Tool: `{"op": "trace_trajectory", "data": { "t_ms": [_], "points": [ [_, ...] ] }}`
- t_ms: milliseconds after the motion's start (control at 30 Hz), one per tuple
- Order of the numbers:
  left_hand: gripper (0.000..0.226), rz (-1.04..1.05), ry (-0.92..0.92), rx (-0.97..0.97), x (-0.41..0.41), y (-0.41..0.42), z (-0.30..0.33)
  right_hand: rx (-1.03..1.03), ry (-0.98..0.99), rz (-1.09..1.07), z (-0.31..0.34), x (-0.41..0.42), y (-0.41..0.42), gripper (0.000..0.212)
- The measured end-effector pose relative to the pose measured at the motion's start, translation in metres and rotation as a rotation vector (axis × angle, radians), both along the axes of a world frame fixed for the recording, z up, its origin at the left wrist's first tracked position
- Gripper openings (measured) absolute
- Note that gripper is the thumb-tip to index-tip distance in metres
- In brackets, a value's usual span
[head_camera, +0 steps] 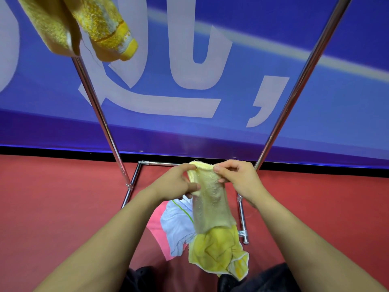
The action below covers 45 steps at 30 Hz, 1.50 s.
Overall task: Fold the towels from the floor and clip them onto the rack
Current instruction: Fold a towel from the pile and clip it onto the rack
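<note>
A pale yellow towel (pixel 207 199) is held up above the red floor (pixel 63 207), in front of the base of the metal rack (pixel 101 114). Its top edge is pinched at one end by the left hand (pixel 176 182) and at the other by the right hand (pixel 237 178), fingers and thumbs curled onto the cloth, and the towel hangs down narrow between them. Both forearms are stretched forward, the hands close together. On the floor beneath, within the rack's base bars, a heap is seen: a bright yellow towel (pixel 219 253), a white cloth (pixel 179 226) and a pink cloth (pixel 157 224), touching one another. Yellow towels (pixel 84 24) hang at the rack's top left.
</note>
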<state>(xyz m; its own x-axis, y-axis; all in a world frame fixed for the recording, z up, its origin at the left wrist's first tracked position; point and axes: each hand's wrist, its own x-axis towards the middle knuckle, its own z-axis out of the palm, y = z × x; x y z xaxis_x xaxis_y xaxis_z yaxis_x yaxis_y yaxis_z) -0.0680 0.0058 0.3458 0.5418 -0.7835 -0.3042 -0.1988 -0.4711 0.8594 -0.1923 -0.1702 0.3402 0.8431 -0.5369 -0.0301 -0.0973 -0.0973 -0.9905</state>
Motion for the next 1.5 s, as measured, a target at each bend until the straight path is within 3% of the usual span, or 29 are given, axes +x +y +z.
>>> {"op": "trace_trajectory", "data": {
  "t_ms": [267,600,767,1033,1133,1233,1300,1433,1500],
  "points": [
    [0.05,0.136,0.207,-0.075,0.0,0.0,0.004,-0.13,0.032,0.162,-0.01,0.004,0.017,0.006],
    [0.027,0.173,0.344,-0.123,-0.004,0.002,0.016,-0.224,0.001,0.171,-0.004,0.003,0.029,0.002],
    [0.04,0.181,0.337,-0.146,-0.001,0.003,0.018,-0.248,-0.04,0.158,-0.002,0.002,0.033,0.003],
    [0.029,0.296,0.455,-0.255,-0.009,0.006,0.03,-0.403,0.027,0.142,-0.004,0.002,0.04,0.033],
    [0.031,0.305,0.484,-0.266,-0.013,0.007,0.034,-0.419,0.024,0.119,-0.002,0.003,0.039,0.025],
    [0.033,0.293,0.502,-0.28,-0.013,0.006,0.037,-0.293,0.007,0.088,0.003,0.003,0.037,0.014],
    [0.032,0.259,0.397,-0.253,-0.009,0.005,0.032,-0.216,-0.009,0.055,0.006,0.002,0.035,0.011],
    [0.014,0.151,-0.323,-0.046,0.004,0.007,0.016,-0.152,-0.034,-0.02,0.01,0.002,0.03,0.008],
    [0.023,0.156,-0.506,-0.056,0.003,0.008,0.015,-0.133,-0.053,-0.04,0.013,0.001,0.029,0.007]
  ]
}}
